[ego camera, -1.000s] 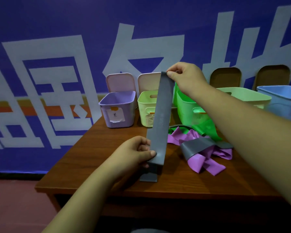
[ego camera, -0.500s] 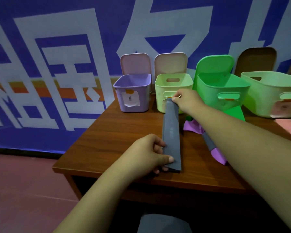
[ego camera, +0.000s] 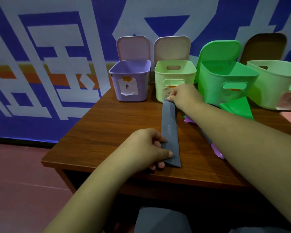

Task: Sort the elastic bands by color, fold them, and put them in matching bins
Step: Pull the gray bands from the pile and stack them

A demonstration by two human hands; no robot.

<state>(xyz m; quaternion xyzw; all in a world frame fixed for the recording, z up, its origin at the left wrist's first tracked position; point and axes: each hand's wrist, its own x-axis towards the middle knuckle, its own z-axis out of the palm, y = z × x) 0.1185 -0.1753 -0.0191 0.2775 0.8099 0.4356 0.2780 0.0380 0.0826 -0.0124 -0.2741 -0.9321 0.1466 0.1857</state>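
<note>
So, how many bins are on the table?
4, in a row, left to right: purple bin, pale yellow bin, bright green bin, pale green bin at the frame edge. Others may be out of view.

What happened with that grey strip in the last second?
The right hand lowered the far end of the grey band from up in the air, so it now lies stretched along the table. Neither hand let go: the left hand still pinches the near end. The bins stayed in their row.

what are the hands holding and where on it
Both hold the grey band: left hand pinches its near folded end, right hand its far end.
</note>
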